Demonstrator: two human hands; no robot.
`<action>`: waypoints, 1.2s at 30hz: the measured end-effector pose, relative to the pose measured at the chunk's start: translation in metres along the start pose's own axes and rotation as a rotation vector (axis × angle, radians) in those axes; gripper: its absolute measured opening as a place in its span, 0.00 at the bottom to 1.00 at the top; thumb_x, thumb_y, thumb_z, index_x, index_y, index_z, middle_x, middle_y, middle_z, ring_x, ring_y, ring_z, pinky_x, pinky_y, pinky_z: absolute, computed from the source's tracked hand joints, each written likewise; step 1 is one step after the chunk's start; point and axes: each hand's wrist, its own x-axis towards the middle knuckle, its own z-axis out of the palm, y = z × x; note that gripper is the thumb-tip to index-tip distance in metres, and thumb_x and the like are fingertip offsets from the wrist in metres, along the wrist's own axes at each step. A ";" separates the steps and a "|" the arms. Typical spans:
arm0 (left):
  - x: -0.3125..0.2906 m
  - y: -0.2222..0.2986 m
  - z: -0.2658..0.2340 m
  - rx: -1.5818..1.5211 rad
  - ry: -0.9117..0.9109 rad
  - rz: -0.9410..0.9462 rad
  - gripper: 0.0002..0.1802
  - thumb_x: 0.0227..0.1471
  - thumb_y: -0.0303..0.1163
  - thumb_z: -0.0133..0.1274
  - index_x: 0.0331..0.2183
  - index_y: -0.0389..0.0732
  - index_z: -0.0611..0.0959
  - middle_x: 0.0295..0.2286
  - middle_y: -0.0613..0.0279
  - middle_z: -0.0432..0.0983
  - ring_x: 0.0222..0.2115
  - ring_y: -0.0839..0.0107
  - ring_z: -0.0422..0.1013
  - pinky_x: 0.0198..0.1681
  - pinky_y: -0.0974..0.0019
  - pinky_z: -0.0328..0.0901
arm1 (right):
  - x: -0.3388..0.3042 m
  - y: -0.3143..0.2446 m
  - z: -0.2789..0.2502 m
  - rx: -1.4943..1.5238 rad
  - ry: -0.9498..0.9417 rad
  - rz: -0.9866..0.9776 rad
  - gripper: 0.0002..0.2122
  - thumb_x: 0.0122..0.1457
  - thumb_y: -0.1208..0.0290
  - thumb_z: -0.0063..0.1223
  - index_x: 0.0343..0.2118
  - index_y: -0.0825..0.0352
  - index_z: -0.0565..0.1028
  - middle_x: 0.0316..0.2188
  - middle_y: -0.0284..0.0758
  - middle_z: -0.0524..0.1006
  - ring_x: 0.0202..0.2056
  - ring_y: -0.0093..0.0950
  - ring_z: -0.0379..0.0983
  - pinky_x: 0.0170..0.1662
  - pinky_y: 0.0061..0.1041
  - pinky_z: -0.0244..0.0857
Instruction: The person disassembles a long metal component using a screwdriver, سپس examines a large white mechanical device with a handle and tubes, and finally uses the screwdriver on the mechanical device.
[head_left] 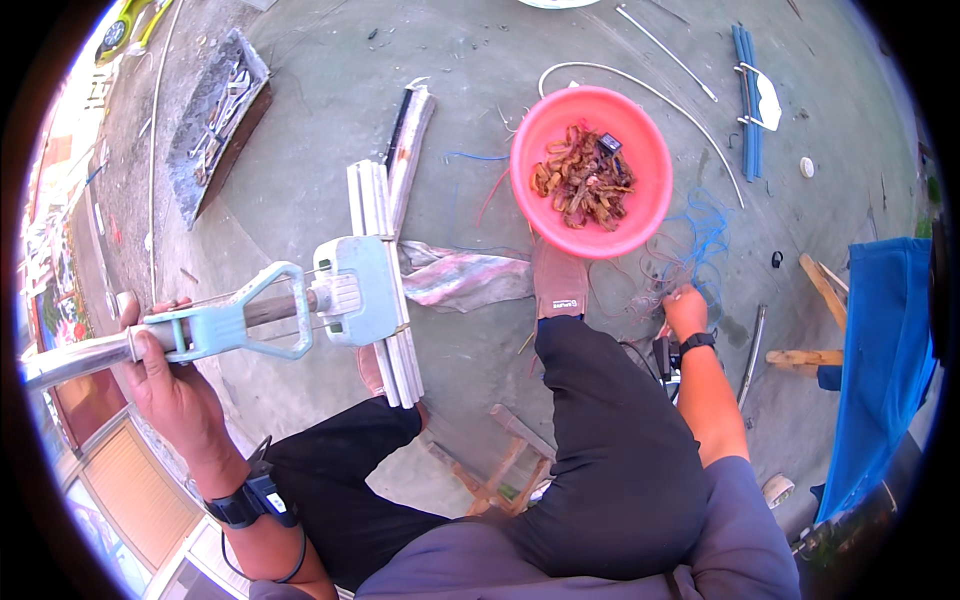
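Note:
My left hand point(175, 385) is closed round the metal pole of a squeeze mop, beside its light blue lever point(245, 315). The mop's light blue plastic head point(358, 290) lies across whitish, flat strips point(400, 365), above my left foot. My right hand point(686, 312) is low by my right leg, its fingers curled. A dark tool-like thing with some red point(664, 350) shows just under that hand; what the fingers hold is too small to make out. Tangled blue and red wires point(708, 245) lie beside it.
A pink basin point(640, 215) with brown crumpled pieces stands before my right foot. A grimy tool tray point(255, 95) sits at the far left. A stained cloth point(470, 278) lies between my feet. Blue tubes point(748, 140), blue fabric point(870, 370) and a wooden frame point(808, 357) are at right.

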 end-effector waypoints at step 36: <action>-0.069 -0.015 0.131 0.372 -0.544 0.029 0.15 0.52 0.39 0.56 0.38 0.40 0.75 0.30 0.50 0.76 0.32 0.47 0.74 0.34 0.50 0.67 | -0.219 -0.361 -0.281 0.794 0.161 -1.353 0.07 0.51 0.71 0.56 0.32 0.63 0.71 0.38 0.49 0.77 0.39 0.28 0.76 0.34 0.23 0.71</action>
